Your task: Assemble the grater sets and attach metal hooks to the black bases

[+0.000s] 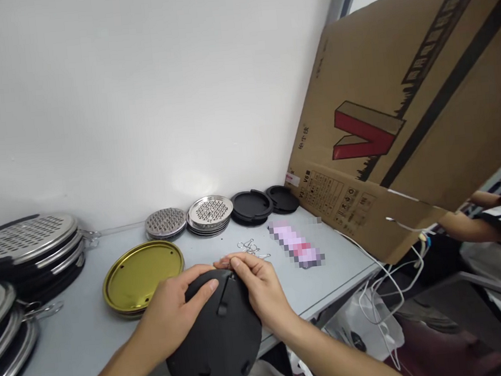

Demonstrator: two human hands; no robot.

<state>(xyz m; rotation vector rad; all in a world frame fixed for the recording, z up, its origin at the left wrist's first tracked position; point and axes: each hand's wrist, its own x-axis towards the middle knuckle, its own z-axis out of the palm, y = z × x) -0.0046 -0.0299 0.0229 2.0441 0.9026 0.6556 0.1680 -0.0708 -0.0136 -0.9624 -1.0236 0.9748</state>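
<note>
My left hand point(178, 313) grips a round black plastic disc point(215, 345) by its upper left edge, thumb on the face. The disc is tilted up at the table's front edge and has a narrow slot near its top and small notches lower down. At the slot's end, my right hand point(260, 287) pinches what looks like a small wire clip, mostly hidden by the fingers. Loose wire clips point(251, 247) lie on the table just beyond. Left of the disc, a gold round plate point(144, 276) rests on others.
Stacked metal grater discs point(211, 211) and black discs point(252, 205) line the wall. Assembled stacks point(38, 244) with protruding wire stand at left. A large cardboard box point(402, 108) leans at right, white cables point(389, 293) hanging below. Another person's arm point(467, 229) shows at far right.
</note>
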